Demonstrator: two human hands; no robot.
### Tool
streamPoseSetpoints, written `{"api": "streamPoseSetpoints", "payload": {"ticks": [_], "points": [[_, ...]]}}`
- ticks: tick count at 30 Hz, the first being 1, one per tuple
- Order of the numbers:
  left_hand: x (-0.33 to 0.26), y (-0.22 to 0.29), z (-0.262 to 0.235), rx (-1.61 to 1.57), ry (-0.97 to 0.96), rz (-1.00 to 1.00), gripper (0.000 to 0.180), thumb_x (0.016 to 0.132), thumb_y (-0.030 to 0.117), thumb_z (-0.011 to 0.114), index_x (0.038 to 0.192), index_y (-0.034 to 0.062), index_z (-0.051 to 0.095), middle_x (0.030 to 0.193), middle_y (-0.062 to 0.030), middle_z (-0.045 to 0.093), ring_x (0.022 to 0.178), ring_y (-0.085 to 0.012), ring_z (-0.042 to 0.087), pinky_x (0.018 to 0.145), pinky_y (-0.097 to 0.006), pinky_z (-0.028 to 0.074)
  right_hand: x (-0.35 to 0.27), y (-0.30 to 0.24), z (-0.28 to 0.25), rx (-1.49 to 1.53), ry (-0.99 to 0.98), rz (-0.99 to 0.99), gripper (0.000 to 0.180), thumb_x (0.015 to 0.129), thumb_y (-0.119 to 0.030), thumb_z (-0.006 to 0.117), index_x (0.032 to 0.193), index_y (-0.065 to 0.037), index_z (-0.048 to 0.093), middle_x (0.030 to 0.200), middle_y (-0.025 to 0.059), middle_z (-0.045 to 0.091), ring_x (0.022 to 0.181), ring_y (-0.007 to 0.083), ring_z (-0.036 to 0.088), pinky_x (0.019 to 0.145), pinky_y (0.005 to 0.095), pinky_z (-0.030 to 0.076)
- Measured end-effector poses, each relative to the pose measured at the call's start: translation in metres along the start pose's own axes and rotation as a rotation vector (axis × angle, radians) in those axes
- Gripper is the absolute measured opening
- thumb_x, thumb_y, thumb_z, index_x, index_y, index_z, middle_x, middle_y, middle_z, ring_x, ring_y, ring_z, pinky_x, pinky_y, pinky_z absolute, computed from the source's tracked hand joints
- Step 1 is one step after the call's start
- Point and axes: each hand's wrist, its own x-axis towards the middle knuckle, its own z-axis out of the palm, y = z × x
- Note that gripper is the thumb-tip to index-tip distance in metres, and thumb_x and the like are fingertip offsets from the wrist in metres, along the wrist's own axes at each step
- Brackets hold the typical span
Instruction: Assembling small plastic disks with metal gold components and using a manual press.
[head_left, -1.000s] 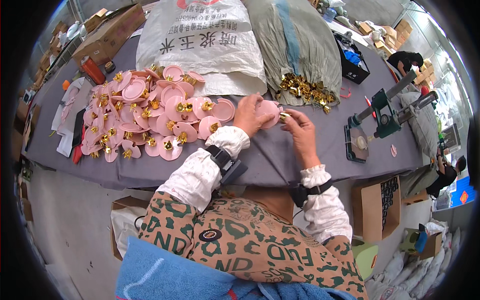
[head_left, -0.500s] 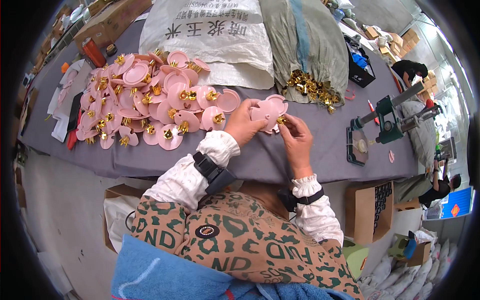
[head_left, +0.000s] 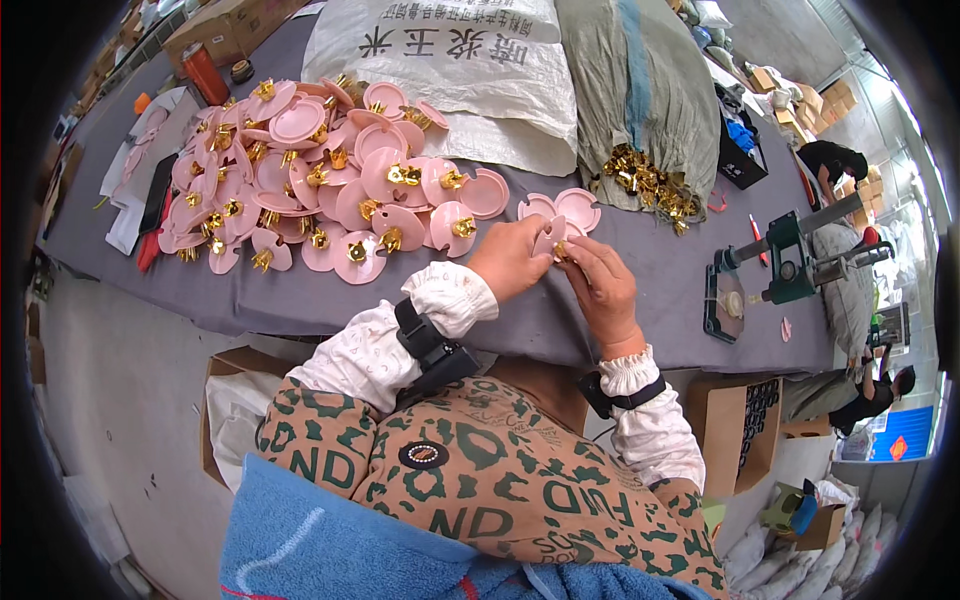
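Left hand (head_left: 508, 262): fingers grasp one pink disc (head_left: 549, 236), held above the tabletop (head_left: 660, 300). Right hand (head_left: 605, 292): fingers pinch one gold clip (head_left: 561, 252) against it. Two spare discs (head_left: 577, 208) just beyond. One heap (head_left: 350, 203) at left, overlapped, uncountable. Two sacks (head_left: 440, 85) behind; one press (head_left: 790, 258) at right.

The discs (head_left: 298, 121) are pink, their clips (head_left: 404, 175) gold, the tablecloth (head_left: 665, 290) grey, the smock (head_left: 480, 485) brown with green blotches.
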Motion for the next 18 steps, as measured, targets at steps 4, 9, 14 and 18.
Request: {"api": "streamPoseSetpoints", "payload": {"ticks": [4,9,14,18], "points": [[-0.006,-0.004,0.002,0.018,0.086,0.074,0.039,0.078,0.018,0.068,0.11,-0.0008,0.059,0.081,-0.0229,0.065,0.074,-0.0375,0.064,0.07,-0.041,0.05,-0.014,-0.002,0.013,0.43,0.077,0.501,0.026,0.077,0.002,0.074,0.103,-0.001,0.067,0.097,0.0129,0.069,0.087,0.025,0.068,0.073,0.0289,0.055],[-0.007,0.004,-0.007,-0.001,0.035,-0.004,0.035,0.076,0.016,0.066,0.106,-0.0005,0.059,0.084,-0.0249,0.064,0.08,-0.0417,0.063,0.074,-0.046,0.049,-0.004,-0.004,0.003,0.217,0.058,0.189,0.026,0.077,0.002,0.073,0.102,-0.001,0.067,0.096,0.0131,0.068,0.087,0.0258,0.068,0.073,0.0296,0.056],[-0.01,0.005,-0.005,0.015,0.074,0.037,0.033,0.078,0.017,0.066,0.105,-0.0009,0.059,0.083,-0.025,0.064,0.079,-0.0414,0.064,0.072,-0.045,0.05,0.002,-0.008,0.0,0.007,-0.03,-0.042,0.028,0.076,0.003,0.072,0.102,-0.003,0.067,0.099,0.0123,0.068,0.088,0.0274,0.067,0.076,0.0315,0.056],[-0.017,0.013,0.0,0.044,0.065,0.074,0.027,0.08,0.013,0.065,0.102,0.0005,0.057,0.083,-0.025,0.064,0.078,-0.0436,0.062,0.069,-0.048,0.05,-0.014,-0.017,0.013,0.802,0.157,0.837,0.024,0.083,0.002,0.069,0.107,0.0,0.066,0.101,0.0084,0.069,0.088,0.016,0.067,0.077,0.027,0.055]]}}
